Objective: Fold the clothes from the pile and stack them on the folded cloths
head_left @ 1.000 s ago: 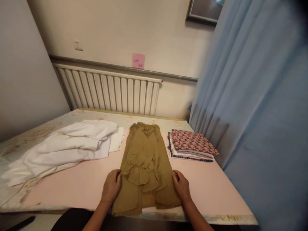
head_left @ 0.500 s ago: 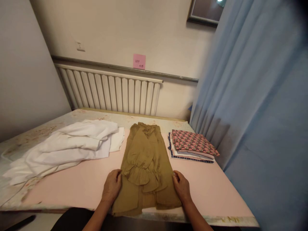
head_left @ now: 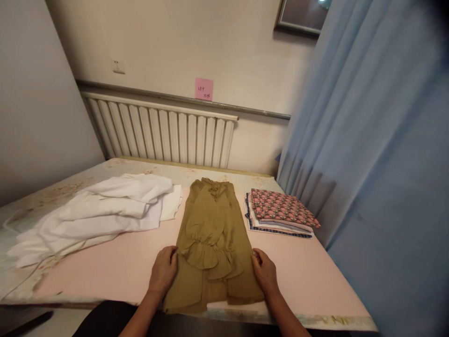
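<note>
An olive-green blouse (head_left: 206, 224) with a ruffled hem and a tied neckline lies in front of me. Its sides and sleeves are folded in, and the sleeve ends reach the table's near edge. My left hand (head_left: 164, 269) pinches the blouse's left edge beside the ruffle. Opposite it, my right hand (head_left: 264, 271) grips the right edge at about the same height. Both hands have their fingers closed on the fabric, with the fingertips partly hidden.
A crumpled white cloth (head_left: 105, 210) spreads over the table's left side. To the right sits a folded stack of clothes (head_left: 284, 208), a pink patterned piece on top. Pink matting (head_left: 115, 276) covers the table. A blue curtain (head_left: 351, 117) hangs close on the right; a radiator (head_left: 157, 131) stands behind.
</note>
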{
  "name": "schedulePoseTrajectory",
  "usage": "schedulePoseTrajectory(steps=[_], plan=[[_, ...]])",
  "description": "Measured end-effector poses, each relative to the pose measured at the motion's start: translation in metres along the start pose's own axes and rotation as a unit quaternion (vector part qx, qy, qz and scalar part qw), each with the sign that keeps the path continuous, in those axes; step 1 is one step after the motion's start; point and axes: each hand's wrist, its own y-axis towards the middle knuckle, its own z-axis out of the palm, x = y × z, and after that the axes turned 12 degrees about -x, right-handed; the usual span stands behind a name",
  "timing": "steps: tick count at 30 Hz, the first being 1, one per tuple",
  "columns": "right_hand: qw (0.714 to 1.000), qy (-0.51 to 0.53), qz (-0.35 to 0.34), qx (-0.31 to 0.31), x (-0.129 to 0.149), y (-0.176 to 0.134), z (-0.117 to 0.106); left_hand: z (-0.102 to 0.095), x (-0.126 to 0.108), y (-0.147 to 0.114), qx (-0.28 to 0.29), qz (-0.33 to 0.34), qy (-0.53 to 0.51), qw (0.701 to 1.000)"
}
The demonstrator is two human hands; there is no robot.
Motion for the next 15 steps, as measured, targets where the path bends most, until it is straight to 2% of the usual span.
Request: schedulePoseTrajectory(steps=[15], plan=[[1.0,0.011,0.006,0.01,0.0018,-0.0007,-0.0029,-0.002,-0.0021,0.0011,0.012,-0.006,0.003,1.0]])
